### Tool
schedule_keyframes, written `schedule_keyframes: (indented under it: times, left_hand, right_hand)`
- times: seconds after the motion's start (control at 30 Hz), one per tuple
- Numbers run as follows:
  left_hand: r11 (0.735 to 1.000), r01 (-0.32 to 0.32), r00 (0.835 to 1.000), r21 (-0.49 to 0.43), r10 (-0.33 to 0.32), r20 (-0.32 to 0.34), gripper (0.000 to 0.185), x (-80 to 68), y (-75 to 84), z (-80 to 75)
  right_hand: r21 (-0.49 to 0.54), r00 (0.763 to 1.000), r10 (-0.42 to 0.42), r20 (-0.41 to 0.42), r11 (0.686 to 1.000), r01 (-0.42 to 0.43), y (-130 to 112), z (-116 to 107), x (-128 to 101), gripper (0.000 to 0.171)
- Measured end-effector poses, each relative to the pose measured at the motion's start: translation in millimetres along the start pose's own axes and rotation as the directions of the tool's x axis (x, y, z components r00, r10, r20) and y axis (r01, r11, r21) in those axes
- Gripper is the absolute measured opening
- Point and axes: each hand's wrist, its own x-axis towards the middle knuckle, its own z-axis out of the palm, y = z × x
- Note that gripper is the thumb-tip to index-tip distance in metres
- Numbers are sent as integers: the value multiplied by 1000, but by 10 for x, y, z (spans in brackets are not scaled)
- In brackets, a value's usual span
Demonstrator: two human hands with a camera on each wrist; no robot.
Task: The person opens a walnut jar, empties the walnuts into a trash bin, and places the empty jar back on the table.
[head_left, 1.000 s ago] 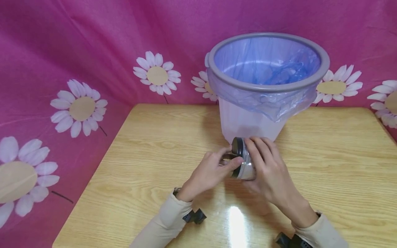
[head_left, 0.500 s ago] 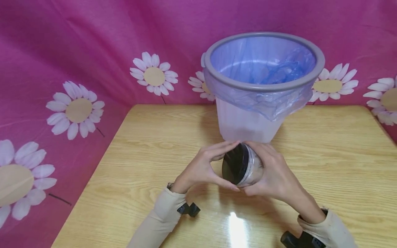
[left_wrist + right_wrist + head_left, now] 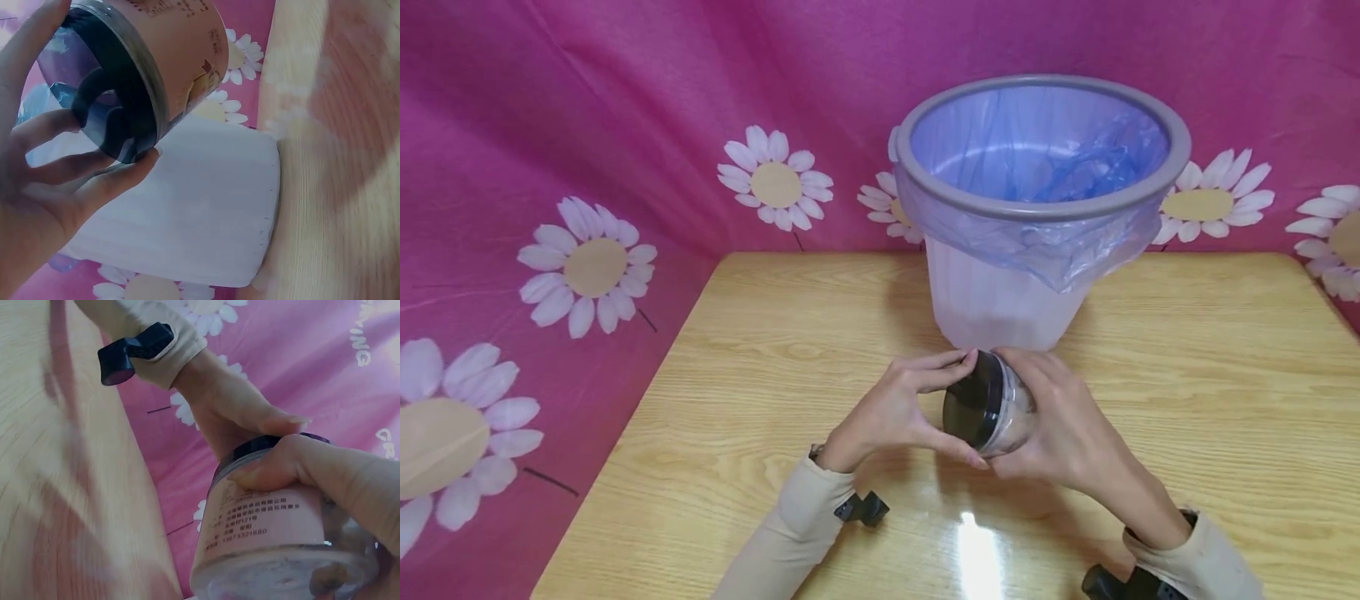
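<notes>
A clear plastic jar (image 3: pixel 1003 410) with a black lid (image 3: pixel 972 407) is held tilted above the wooden table (image 3: pixel 752 367), lid facing left and toward me. My left hand (image 3: pixel 898 408) grips the lid, thumb below and fingers over its top edge. My right hand (image 3: pixel 1060 425) wraps the jar body from the right. The left wrist view shows the lid (image 3: pixel 119 100) between fingers and thumb, with a pale label on the jar. In the right wrist view the jar (image 3: pixel 275 537) shows a pink printed label, with my right thumb across it.
A white bin with a grey rim (image 3: pixel 1180 158) and a blue-violet liner stands just behind the hands. Pink cloth with white daisies (image 3: pixel 595 267) hangs behind and to the left. The table edge runs along the left.
The jar was turned from lying sideways to having its lid face left toward me. My left hand shifted from pinching near the lid to gripping round it. Hands stayed in place.
</notes>
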Motion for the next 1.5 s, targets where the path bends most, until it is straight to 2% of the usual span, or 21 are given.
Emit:
schedule_keyframes:
  times: [0.13,0.23,0.37,0.5,0.67,0.87,0.97,1.07,1.13,1.2,1.27,1.33,1.5]
  left_hand:
    - [999,43,998,7,-43,54,105,-16,18,-40]
    - [1000,10,998,-29,-8,60,106,-14,8,-55]
    - [994,-97,994,-52,100,39,101,5,-22,-37]
    - [986,-163,987,-22,163,-8,95,12,-50,-5]
    - [980,-197,979,8,198,-56,92,19,-67,26]
    - [983,-182,980,14,182,-83,89,9,-67,34]
    - [991,-136,986,11,136,-95,86,-7,-64,52]
    - [999,-48,993,-8,47,-104,80,-16,-55,98]
    - [997,29,993,-73,-37,-108,76,-19,-38,129]
    - [984,104,988,-148,-119,-99,73,-19,-18,151]
    - [959,177,975,-223,-201,-91,70,-16,8,158]
    - [938,247,957,-244,-276,-91,66,-6,33,154]
    - [876,406,897,-261,-437,-71,63,23,89,147]
  right_hand:
    - [15,999,25,24,1000,-26,19,2,12,105]
    - [38,997,47,55,998,-49,39,-2,23,107]
    - [54,994,69,84,996,-73,61,-13,24,108]
    - [50,994,66,83,996,-70,63,-16,20,107]
    - [27,996,58,71,998,-60,21,-2,23,108]
    - [-8,999,33,34,999,-33,-6,31,19,106]
    - [-35,1000,12,15,999,-12,-14,47,17,107]
    - [-82,1000,-17,-10,997,16,-19,59,19,106]
    - [-117,999,-40,-23,993,37,-24,65,21,106]
    - [-136,998,-52,-32,990,47,-29,66,22,106]
    - [-146,997,-63,-38,988,57,-31,70,22,106]
    - [-159,996,-81,-45,985,73,-30,78,22,107]
    - [-243,976,-205,-78,953,181,-8,131,29,109]
